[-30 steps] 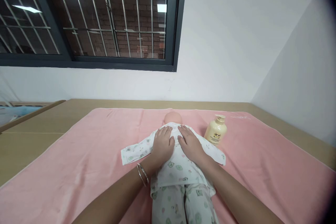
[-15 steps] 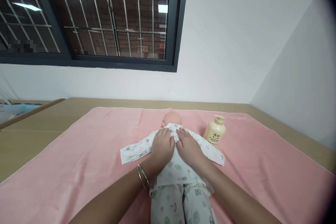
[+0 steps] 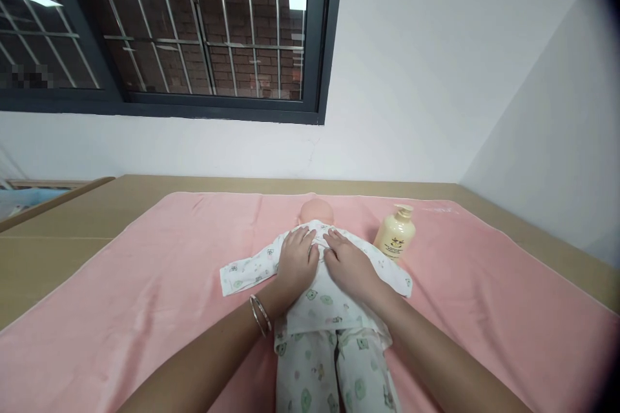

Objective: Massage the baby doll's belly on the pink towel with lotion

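A baby doll (image 3: 316, 211) lies on a pink sheet, dressed in a white printed top (image 3: 324, 300) and matching trousers (image 3: 310, 371). Its head points away from me and its sleeves spread out to both sides. My left hand (image 3: 297, 260) rests flat on the upper left of the top, fingers stretched toward the head. On the upper right, my right hand (image 3: 349, 264) lies flat in the same way, its fingers extended. The thumbs are close together near the middle. Neither hand grips anything. Bracelets (image 3: 260, 315) circle my left wrist.
A pale yellow pump bottle (image 3: 396, 232) stands just beyond the doll's right-hand sleeve. The pink sheet (image 3: 121, 297) covers much of a wooden surface (image 3: 62, 258). Behind it are a white wall (image 3: 402, 77) and a barred window (image 3: 217, 32).
The whole view has shifted slightly, so everything sits a little higher. My hands stay on the doll's top, with the fingers a little more spread.
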Tool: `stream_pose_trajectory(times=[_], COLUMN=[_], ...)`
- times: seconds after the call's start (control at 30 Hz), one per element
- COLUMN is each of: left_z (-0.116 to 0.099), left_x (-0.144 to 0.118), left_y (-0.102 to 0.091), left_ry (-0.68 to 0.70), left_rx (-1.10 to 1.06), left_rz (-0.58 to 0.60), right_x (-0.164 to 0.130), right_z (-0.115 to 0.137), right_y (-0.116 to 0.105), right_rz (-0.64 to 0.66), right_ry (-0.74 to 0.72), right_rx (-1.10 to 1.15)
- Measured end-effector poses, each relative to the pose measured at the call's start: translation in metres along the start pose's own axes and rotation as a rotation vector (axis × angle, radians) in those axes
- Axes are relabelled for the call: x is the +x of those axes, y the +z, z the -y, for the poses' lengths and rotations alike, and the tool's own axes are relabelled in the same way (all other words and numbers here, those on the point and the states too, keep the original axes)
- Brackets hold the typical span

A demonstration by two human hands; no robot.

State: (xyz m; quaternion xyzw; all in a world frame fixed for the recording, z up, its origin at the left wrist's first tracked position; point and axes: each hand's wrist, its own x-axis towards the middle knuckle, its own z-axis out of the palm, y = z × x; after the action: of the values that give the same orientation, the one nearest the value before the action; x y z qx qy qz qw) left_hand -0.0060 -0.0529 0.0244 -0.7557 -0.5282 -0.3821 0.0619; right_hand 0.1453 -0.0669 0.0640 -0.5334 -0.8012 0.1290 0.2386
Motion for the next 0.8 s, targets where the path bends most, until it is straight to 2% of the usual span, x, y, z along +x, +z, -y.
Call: stream_pose_trajectory(times=[0.17,0.3,0.37,0.5,0.6,0.8], left_z=[-0.001,-0.002,-0.001,0.001,0.002,0.003], left_x=[-0.004,-0.008,-0.008,-0.005,-0.002,-0.002], left_y=[0.002,0.002,0.003,0.005,0.005,0.003], left_ry=[0.057,0.055,0.004,-0.104,-0.122,-0.129], left_rx=[0.021,0.047,0.058,0.062,0.020,-0.023], left_rz=[-0.117,-0.173,-0.156,-0.051,-0.007,-0.011], right_x=[0.016,0.017,0.016,0.014,0.013,0.013], right_z=[-0.023,-0.028,-0.027,-0.027,-0.029,-0.030], right_y=[0.013,0.018,0.019,0.022,0.024,0.026], right_rz=[-0.067,-0.101,-0.125,-0.188,-0.216,-0.220], right_ry=[0.000,-0.025,-0.036,-0.046,-0.047,-0.053], right_rx=[-0.043,-0.043,-0.039,-0.016,0.012,0.051])
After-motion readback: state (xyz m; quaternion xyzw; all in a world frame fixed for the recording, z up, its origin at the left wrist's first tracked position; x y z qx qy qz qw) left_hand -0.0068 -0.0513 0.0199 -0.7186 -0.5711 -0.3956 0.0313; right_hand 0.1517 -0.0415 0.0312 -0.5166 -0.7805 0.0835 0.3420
